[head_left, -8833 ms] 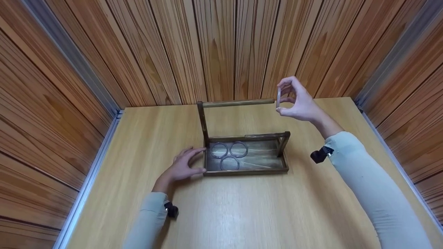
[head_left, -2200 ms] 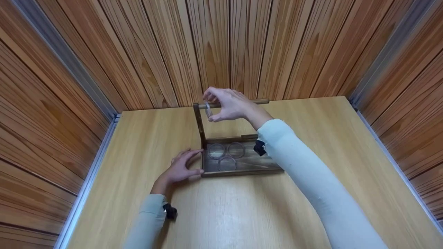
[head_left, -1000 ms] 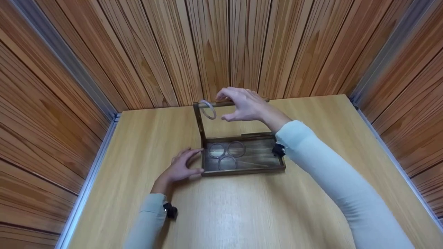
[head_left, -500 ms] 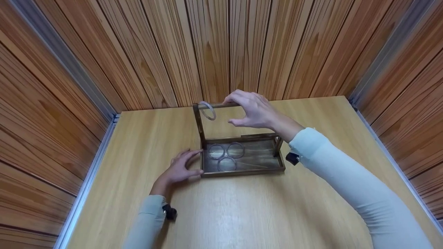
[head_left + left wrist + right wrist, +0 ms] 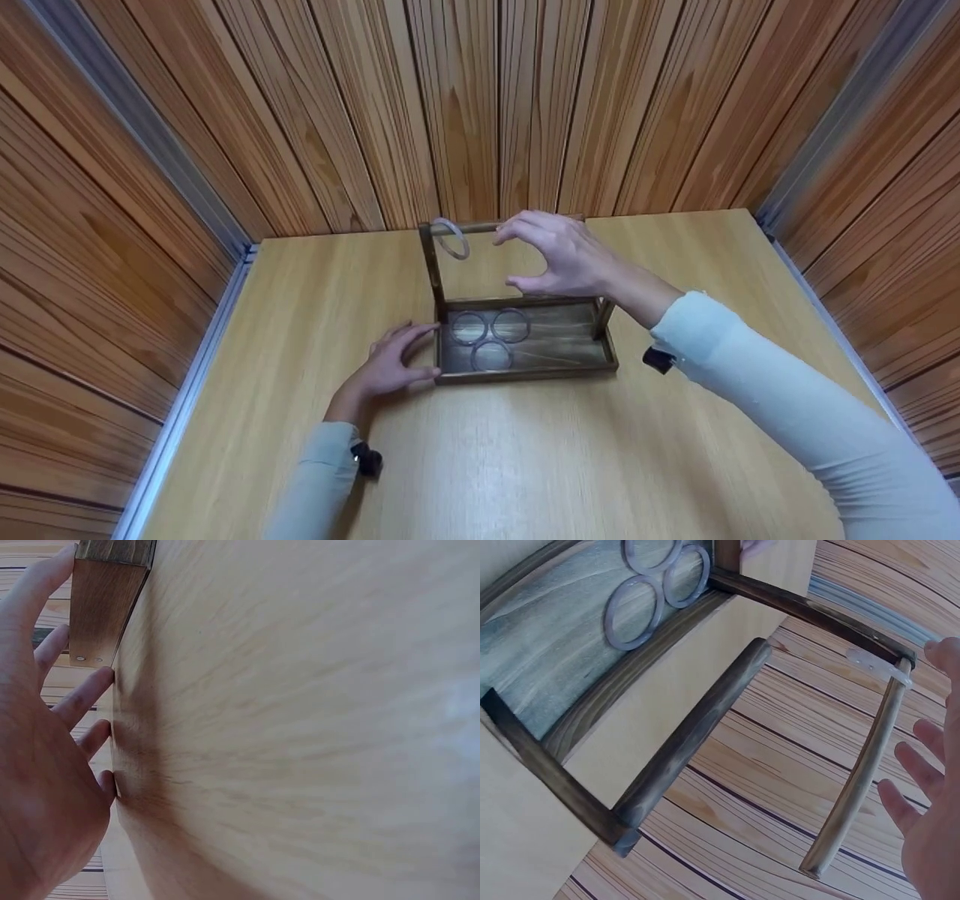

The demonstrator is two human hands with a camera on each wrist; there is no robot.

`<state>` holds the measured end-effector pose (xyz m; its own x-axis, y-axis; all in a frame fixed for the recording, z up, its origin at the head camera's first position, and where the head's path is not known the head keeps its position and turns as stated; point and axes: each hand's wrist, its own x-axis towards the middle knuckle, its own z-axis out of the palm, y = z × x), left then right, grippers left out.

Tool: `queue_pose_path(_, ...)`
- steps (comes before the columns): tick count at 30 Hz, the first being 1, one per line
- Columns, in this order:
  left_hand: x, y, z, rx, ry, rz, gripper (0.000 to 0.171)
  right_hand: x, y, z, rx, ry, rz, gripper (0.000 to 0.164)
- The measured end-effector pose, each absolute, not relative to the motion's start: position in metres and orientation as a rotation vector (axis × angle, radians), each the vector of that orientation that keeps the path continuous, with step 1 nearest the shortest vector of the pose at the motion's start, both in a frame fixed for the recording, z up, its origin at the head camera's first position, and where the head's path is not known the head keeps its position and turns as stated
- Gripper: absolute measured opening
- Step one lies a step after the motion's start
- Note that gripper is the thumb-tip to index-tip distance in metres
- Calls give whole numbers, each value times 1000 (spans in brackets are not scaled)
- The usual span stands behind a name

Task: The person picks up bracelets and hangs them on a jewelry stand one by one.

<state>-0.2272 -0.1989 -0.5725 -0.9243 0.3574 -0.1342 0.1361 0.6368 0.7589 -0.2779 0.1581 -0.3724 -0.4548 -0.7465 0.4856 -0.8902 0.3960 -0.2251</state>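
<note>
A dark wooden stand has a shallow tray [image 5: 540, 372] for a base and two bars on posts. On its upper bar [image 5: 481, 226] hangs a pale translucent bangle [image 5: 466, 244], close to the left post. My right hand [image 5: 568, 259], thumb and fingers spread apart, holds nothing and overlaps the bar's right part in the head view. The right wrist view shows the lower bar [image 5: 694, 735] and the fingers beside the upper one. Thumb and index finger of my left hand [image 5: 388, 367] touch the tray's left end, the other fingers resting on the table.
Three more bangles [image 5: 512, 356] lie flat in the left half of the tray. The light wooden table [image 5: 480, 450] runs back to a plank wall [image 5: 476, 112], with plank walls on both sides too.
My right hand carried the bangle onto the upper bar from its right end, slid it left and let go. Since then the hand has drawn right and down. The left hand has stayed put.
</note>
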Motion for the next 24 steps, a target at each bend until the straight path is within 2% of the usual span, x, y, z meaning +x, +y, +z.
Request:
queue_pose_path(7,-227,-196,-573,393,2588,1147,82,-267,171,-380,1463,-2402,737,50)
queue_pose_path(19,-228,-197,-573,395,2589,1150,81,-249,190,-397,1497,-2537,806,61)
queue_pose_path(24,-228,-197,-571,418,2591,1157,81,-246,194,-406,1521,-2547,794,58)
